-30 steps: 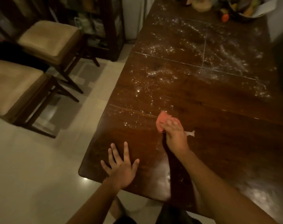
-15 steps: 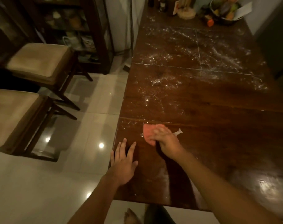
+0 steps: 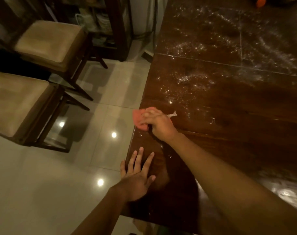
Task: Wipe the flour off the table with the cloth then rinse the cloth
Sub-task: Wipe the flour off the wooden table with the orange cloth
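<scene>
Head view. Cloth (image 3: 139, 118), pink and bunched, sits at the left edge of the table (image 3: 229, 126), one corner past the rim. Right hand (image 3: 158, 123) grips it, fingers curled over the top and pressing down. A white tag (image 3: 172, 114) sticks out at 3 o'clock of that hand. Left hand (image 3: 137, 177) lies flat on the table at 6 o'clock of the cloth, fingers straight and spread, holding nothing. Flour (image 3: 186, 78) is scattered from 12 to 2 o'clock of the cloth.

Judgement: the cloth is soft, light and limp. It is best held bunched under the palm from above, loose edges tucked in.
</scene>
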